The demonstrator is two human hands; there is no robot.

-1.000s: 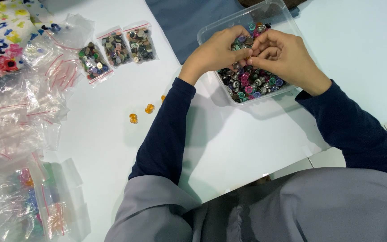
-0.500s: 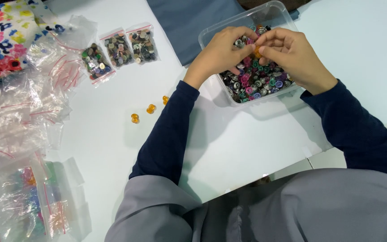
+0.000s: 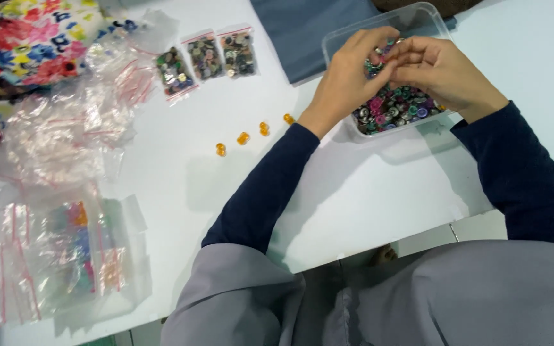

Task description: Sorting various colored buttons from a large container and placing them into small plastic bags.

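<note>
The head view looks down on a white worktop [image 3: 367, 198] where both hands meet over a clear plastic tub [image 3: 418, 22] at the far right. The tub is filled with small round beads [image 3: 392, 109] in pink, green, purple and silver tones. The left hand [image 3: 347, 77] hangs over the tub's left half with its fingers curled down and its thumb reaching toward the other hand; whether it grips a bead cannot be told, since the fingertips hide what lies under them. The right hand [image 3: 444, 70] hovers over the tub's middle, its fingers bent inward and pinched close to the left thumb, and something small and silvery shows just where the two hands come together. Both forearms wear dark blue sleeves [image 3: 264, 192], and grey cloth [image 3: 418, 301] covers the person's lap at the lower edge.

Left of the tub, four small orange beads [image 3: 243, 138] lie in a loose slanting row on the bare worktop, apart from each other. Farther back, three little clear bags [image 3: 205, 57] filled with mixed beads lie side by side. A heap of empty clear bags with red seal strips [image 3: 65, 128] spreads along the left side, and more such bags [image 3: 59, 256] lie near the front left corner, some with coloured bits inside. A flowered cloth [image 3: 27, 38] fills the far left corner, and a dark blue cloth [image 3: 302, 32] lies behind the tub.
</note>
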